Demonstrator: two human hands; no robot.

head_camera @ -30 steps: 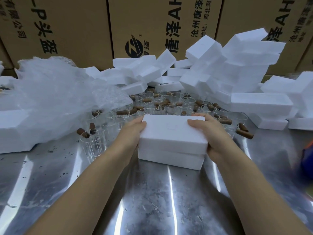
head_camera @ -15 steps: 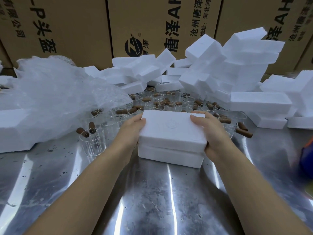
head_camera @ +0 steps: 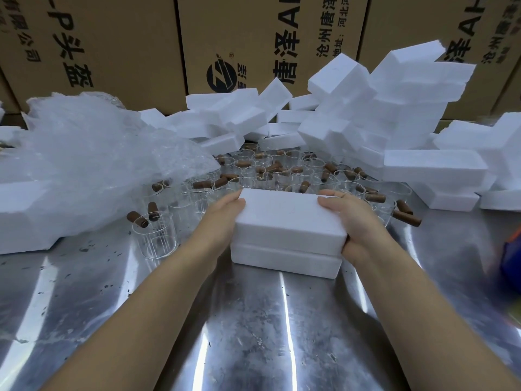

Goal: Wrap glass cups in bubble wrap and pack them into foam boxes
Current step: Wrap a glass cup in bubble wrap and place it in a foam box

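Note:
A white foam box made of two halves, lid on base, stands on the steel table in the middle. My left hand grips its left end and my right hand grips its right end, thumbs on the lid. Behind it stand several clear glass cups with brown corks lying on and among them. One glass cup stands apart at the left front. A heap of bubble wrap lies at the left.
Piles of white foam boxes fill the back and right of the table. Another foam block lies under the bubble wrap at the left. Cardboard cartons form a wall behind. A blue object shows at the right edge.
Both hands have stayed on the ends of the foam box. The lid has settled down closer onto the base; the right hand's fingers have slid slightly along its edge.

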